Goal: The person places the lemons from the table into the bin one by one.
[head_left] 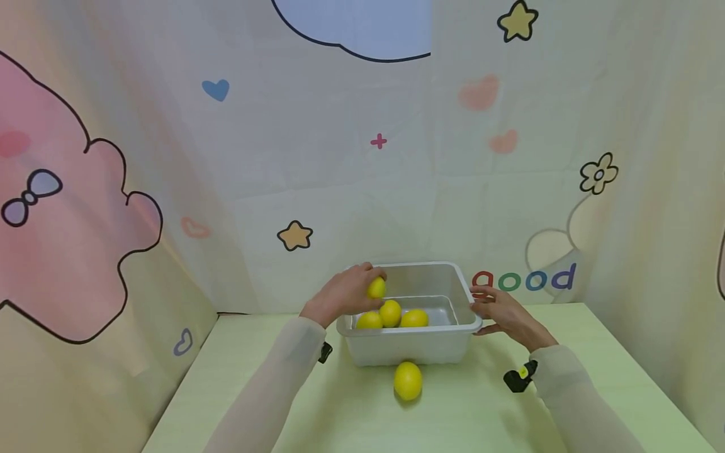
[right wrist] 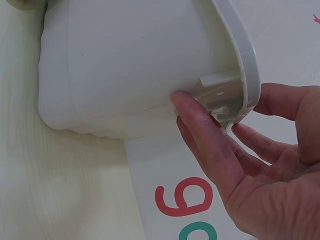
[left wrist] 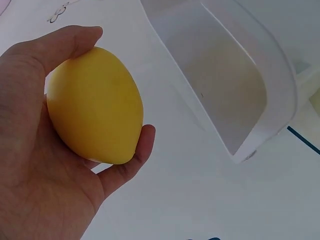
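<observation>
A yellow lemon [left wrist: 95, 105] is gripped between the thumb and curled fingers of my left hand [head_left: 352, 292]. In the head view that hand is over the left side of a white plastic bin [head_left: 413, 346]. Inside the bin lie three more lemons, among them an upright one [head_left: 390, 313] and one on its side [head_left: 416, 318]. My right hand [head_left: 506, 314] holds the bin's right end, with fingers under the rim [right wrist: 250, 65] against the outer wall. One lemon [head_left: 408, 381] sits on the table in front of the bin.
The pale table [head_left: 453, 415] meets a printed cloth backdrop [head_left: 362, 207] right behind the bin. More cloth [head_left: 68, 207] hangs at the left side. Dark wrist devices show below both hands, one near the right sleeve [head_left: 578, 390].
</observation>
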`<action>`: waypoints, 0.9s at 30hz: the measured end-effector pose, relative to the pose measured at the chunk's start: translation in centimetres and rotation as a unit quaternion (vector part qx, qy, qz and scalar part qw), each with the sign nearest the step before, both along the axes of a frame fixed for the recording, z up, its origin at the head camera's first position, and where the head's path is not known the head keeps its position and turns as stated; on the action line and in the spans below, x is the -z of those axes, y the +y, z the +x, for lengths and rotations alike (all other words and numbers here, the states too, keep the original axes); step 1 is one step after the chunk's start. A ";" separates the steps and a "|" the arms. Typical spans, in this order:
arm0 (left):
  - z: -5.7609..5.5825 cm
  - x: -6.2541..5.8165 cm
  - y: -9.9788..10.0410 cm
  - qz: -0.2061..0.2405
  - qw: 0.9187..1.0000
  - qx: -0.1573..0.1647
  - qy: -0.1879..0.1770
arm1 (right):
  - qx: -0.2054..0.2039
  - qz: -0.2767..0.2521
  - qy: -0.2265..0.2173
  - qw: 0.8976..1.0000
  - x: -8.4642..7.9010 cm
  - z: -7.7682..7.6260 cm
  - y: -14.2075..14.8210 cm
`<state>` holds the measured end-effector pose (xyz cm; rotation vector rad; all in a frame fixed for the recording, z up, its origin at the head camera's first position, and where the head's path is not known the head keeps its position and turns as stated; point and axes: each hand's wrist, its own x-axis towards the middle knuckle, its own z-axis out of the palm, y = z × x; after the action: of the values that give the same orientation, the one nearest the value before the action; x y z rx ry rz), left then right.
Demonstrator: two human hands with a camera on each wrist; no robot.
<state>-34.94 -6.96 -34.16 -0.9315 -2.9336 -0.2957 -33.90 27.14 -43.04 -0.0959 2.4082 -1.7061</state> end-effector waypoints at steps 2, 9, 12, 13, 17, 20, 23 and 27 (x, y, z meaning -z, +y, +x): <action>-0.4 -0.1 0.0 0.000 1.000 -0.001 -0.002 | -0.001 0.000 -0.001 1.000 -0.1 0.1 0.0; -2.1 0.2 0.1 0.013 1.000 -0.012 -0.019 | -0.004 0.000 0.003 1.000 -0.2 0.2 -0.1; -2.9 0.5 0.1 0.012 0.999 -0.023 -0.025 | 0.000 -0.002 0.002 1.000 -0.2 0.1 0.0; -3.2 0.7 0.1 0.011 0.999 -0.027 -0.028 | -0.002 0.000 0.003 1.000 -0.2 0.1 0.0; -3.8 1.2 0.1 0.012 0.998 -0.035 -0.048 | 0.006 0.002 -0.005 1.000 0.0 0.0 0.1; -4.1 1.3 0.2 0.026 0.997 -0.037 -0.065 | 0.006 0.004 -0.005 1.000 0.1 0.0 0.1; -4.3 1.2 0.2 0.033 0.996 -0.042 -0.074 | 0.007 0.004 -0.005 1.000 0.1 -0.1 0.1; -4.6 1.2 0.4 0.030 0.994 -0.056 -0.085 | 0.007 0.004 -0.005 1.000 0.0 -0.1 0.0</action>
<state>-39.55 -6.57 -35.39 -0.7680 -3.0957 -0.4770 -33.96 27.16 -43.09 -0.0681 2.4143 -1.6982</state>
